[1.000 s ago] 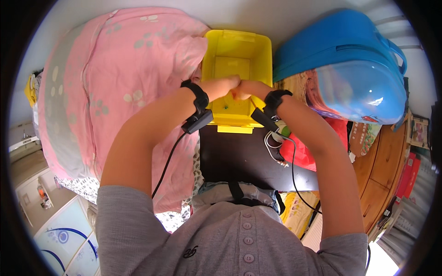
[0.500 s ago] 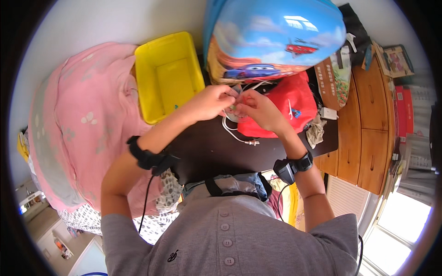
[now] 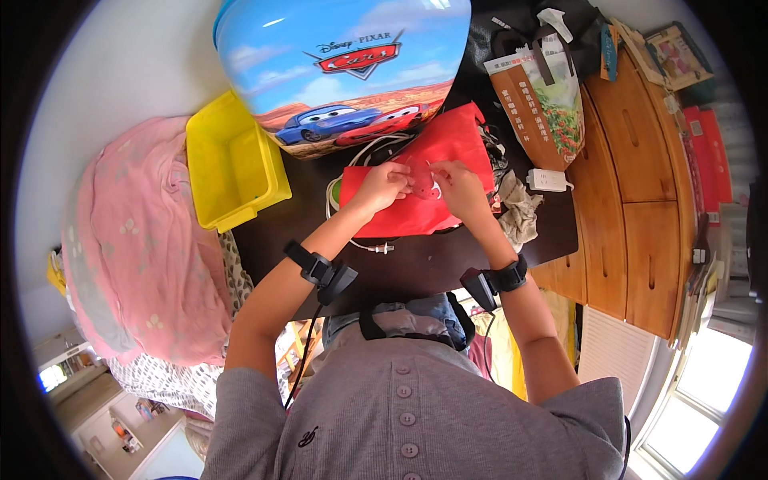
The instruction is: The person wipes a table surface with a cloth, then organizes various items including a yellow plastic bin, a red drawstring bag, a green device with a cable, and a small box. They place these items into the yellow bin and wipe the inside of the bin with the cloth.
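Both my hands are raised over a red bag or cloth (image 3: pixel 456 152) lying on the dark table. Between them is a small, thin, see-through piece (image 3: pixel 422 178), which looks like a clear plastic bag; the red behind shows through it. My left hand (image 3: pixel 384 187) is closed, pinching its left side. On its other side, my right hand (image 3: pixel 462 190) is closed too, with thumb and forefinger pressed together at the edge. What the piece contains, if anything, is too small to make out. A white cable (image 3: pixel 330 200) with a plug lies beside the red bag.
A yellow plastic bin (image 3: pixel 244 172) stands on the left, beside a pink blanket (image 3: pixel 148 240). Behind my hands rises a blue case with cartoon cars (image 3: pixel 336 72). To the right are a brown printed bag (image 3: pixel 532 108), a white power adapter (image 3: pixel 548 180), a crumpled cloth (image 3: pixel 520 210) and wooden drawers (image 3: pixel 632 184).
The view has shifted, so the case and bin appear further left. My hands have drawn slightly apart, and the clear piece shows spread between them over the red bag.
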Tool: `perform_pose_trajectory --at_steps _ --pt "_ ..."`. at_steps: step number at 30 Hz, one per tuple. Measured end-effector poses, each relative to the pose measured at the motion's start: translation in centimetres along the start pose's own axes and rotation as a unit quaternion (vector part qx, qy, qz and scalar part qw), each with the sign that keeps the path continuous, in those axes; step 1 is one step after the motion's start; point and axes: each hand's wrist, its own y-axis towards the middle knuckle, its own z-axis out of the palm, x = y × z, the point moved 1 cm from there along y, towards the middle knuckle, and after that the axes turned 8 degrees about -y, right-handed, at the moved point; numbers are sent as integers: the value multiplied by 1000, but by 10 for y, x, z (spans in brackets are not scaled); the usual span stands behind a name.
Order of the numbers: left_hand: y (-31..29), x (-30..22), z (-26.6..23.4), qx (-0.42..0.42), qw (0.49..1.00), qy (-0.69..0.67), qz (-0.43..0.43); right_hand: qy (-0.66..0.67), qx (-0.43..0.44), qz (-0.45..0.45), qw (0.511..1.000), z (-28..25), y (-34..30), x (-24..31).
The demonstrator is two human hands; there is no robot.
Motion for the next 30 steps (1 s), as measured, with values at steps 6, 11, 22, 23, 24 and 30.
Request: perform_pose_trajectory --at_steps 6,11,22,23,24,30 --pt "0 8 4 -66 997 32 23 -116 0 -98 988 -6 8 -6" --pt "-7 12 -15 -54 997 28 55 -138 -66 -135 979 -6 7 4" --pt "-93 -67 -147 -128 984 89 84 76 70 -204 974 49 49 191" --pt "-97 -76 -168 -165 977 94 101 60 65 -239 967 63 61 209" --pt "-101 -89 -188 -173 974 91 117 33 78 -252 964 74 74 229" --pt "-52 -109 -296 -282 946 -138 -75 -247 296 -227 894 192 168 286"
